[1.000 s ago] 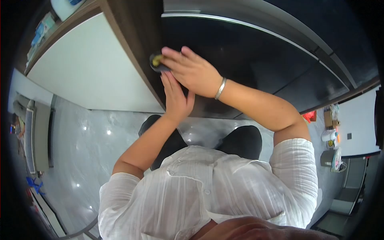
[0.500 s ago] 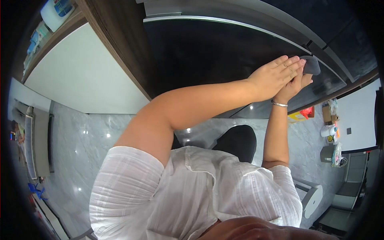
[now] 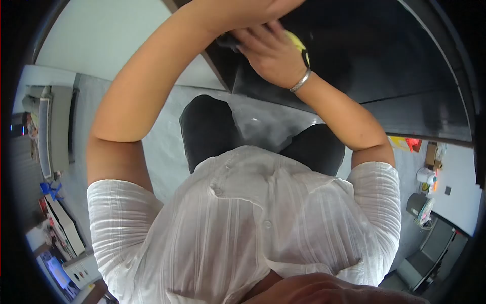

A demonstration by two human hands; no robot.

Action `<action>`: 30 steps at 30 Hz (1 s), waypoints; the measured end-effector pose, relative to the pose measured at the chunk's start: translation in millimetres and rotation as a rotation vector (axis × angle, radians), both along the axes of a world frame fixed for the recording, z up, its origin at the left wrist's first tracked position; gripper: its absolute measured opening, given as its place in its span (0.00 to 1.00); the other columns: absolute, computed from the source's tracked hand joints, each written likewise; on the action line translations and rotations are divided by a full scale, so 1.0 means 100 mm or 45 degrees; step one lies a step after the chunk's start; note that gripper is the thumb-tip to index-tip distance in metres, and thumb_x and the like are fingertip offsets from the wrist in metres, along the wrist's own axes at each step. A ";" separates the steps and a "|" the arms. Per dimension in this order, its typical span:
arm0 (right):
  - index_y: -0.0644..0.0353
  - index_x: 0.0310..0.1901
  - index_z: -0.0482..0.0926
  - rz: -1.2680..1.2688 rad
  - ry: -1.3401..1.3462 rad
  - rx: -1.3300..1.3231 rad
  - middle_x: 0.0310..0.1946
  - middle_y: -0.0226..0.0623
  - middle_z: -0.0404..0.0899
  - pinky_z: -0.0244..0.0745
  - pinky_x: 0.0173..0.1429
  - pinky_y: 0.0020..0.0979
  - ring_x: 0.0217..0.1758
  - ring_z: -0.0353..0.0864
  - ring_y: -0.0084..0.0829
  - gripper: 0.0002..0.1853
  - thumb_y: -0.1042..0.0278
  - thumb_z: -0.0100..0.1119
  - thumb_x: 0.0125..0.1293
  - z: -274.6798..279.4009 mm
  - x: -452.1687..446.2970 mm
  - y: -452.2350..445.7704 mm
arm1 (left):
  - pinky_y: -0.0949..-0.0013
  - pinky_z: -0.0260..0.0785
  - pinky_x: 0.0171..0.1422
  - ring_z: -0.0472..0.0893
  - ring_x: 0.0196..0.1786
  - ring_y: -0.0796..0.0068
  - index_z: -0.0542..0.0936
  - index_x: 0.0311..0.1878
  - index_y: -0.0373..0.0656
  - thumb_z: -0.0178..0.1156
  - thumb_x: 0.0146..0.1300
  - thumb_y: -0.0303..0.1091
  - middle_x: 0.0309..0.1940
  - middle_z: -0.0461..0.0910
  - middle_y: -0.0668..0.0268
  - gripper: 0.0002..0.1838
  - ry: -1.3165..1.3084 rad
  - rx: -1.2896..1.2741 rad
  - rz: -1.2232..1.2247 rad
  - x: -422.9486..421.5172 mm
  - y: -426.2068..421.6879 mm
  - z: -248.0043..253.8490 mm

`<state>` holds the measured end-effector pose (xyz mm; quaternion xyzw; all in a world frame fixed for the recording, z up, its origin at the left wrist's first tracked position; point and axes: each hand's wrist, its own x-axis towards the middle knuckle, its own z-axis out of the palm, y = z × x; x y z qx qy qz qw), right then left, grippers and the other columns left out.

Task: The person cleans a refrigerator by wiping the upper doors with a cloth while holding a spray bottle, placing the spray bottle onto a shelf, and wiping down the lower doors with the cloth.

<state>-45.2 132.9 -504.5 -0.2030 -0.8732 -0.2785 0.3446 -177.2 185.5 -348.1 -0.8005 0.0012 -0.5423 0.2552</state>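
Note:
My right hand (image 3: 276,58), with a silver bracelet (image 3: 301,81) at its wrist, is at the lower left of a glossy black panel (image 3: 354,55). Its fingers are bent over a dark grey cloth (image 3: 229,41) and blurred by motion. Beside the hand, a yellow piece with a black edge (image 3: 297,41) shows; whether it belongs to the cloth I cannot tell. Just above, my left hand (image 3: 278,7) is cut off by the top of the view. Its fingers are mostly out of sight, so its grip is hidden.
A white cabinet side (image 3: 109,38) with a brown edge adjoins the black panel on the left. My knees (image 3: 210,126) are bent above the grey marbled floor (image 3: 263,124). Boxes and a white container (image 3: 427,176) stand along the right wall.
Both hands have swept from the panel's upper right to its left side, the cloth moving with the right hand. My left hand no longer lies flat over the right. The view has tilted lower.

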 end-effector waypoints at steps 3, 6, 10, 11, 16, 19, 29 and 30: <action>0.65 0.53 0.84 0.073 -0.410 -0.195 0.73 0.37 0.70 0.53 0.84 0.38 0.80 0.62 0.35 0.17 0.69 0.56 0.65 -0.63 -0.06 0.00 | 0.52 0.69 0.63 0.79 0.56 0.49 0.79 0.59 0.36 0.63 0.63 0.29 0.53 0.81 0.51 0.21 -0.052 -0.034 0.110 -0.01 -0.01 -0.16; 0.72 0.60 0.79 0.110 -0.695 -0.478 0.76 0.47 0.64 0.52 0.85 0.38 0.82 0.58 0.39 0.23 0.71 0.51 0.67 -1.51 0.00 0.00 | 0.53 0.69 0.63 0.79 0.56 0.49 0.79 0.59 0.35 0.62 0.63 0.30 0.53 0.81 0.51 0.21 -0.094 -0.058 0.213 0.03 -0.03 -0.31; 0.73 0.64 0.76 0.072 -0.902 -0.701 0.80 0.47 0.57 0.46 0.86 0.38 0.84 0.52 0.39 0.25 0.70 0.49 0.69 -2.73 0.01 0.04 | 0.53 0.69 0.63 0.79 0.56 0.49 0.79 0.59 0.35 0.62 0.64 0.31 0.53 0.80 0.51 0.21 -0.122 -0.102 0.334 0.07 -0.08 -0.45; 0.73 0.66 0.74 0.019 -1.083 -0.695 0.80 0.46 0.57 0.44 0.87 0.37 0.84 0.52 0.39 0.26 0.70 0.48 0.69 -2.86 -0.04 0.06 | 0.53 0.69 0.63 0.79 0.56 0.49 0.79 0.59 0.35 0.62 0.64 0.31 0.53 0.80 0.51 0.21 -0.120 -0.112 0.357 0.05 -0.10 -0.47; 0.71 0.69 0.71 0.007 -1.467 -0.637 0.79 0.45 0.58 0.40 0.87 0.37 0.85 0.50 0.38 0.27 0.70 0.46 0.71 -3.23 -0.29 0.07 | 0.53 0.69 0.64 0.78 0.56 0.50 0.79 0.59 0.34 0.62 0.64 0.32 0.53 0.80 0.51 0.21 -0.097 -0.140 0.445 0.03 -0.12 -0.59; 0.70 0.69 0.71 0.068 -1.561 -0.619 0.79 0.45 0.59 0.38 0.88 0.37 0.85 0.50 0.38 0.27 0.70 0.45 0.72 -3.40 -0.24 0.09 | 0.54 0.68 0.64 0.78 0.56 0.50 0.79 0.60 0.34 0.61 0.65 0.32 0.53 0.80 0.51 0.21 -0.065 -0.149 0.457 0.07 -0.09 -0.65; 0.68 0.71 0.71 0.083 -1.883 -0.662 0.76 0.43 0.64 0.35 0.88 0.37 0.85 0.49 0.37 0.26 0.69 0.43 0.74 -3.66 0.56 0.00 | 0.55 0.68 0.64 0.78 0.56 0.51 0.79 0.60 0.33 0.60 0.66 0.34 0.53 0.79 0.50 0.22 -0.055 -0.211 0.445 0.05 -0.08 -0.68; 0.68 0.71 0.71 0.057 -1.937 -0.679 0.76 0.42 0.65 0.34 0.88 0.37 0.85 0.49 0.37 0.26 0.69 0.42 0.75 -3.63 0.70 -0.02 | 0.55 0.68 0.64 0.78 0.56 0.51 0.79 0.60 0.33 0.60 0.66 0.34 0.53 0.79 0.50 0.22 -0.064 -0.221 0.445 0.05 -0.07 -0.68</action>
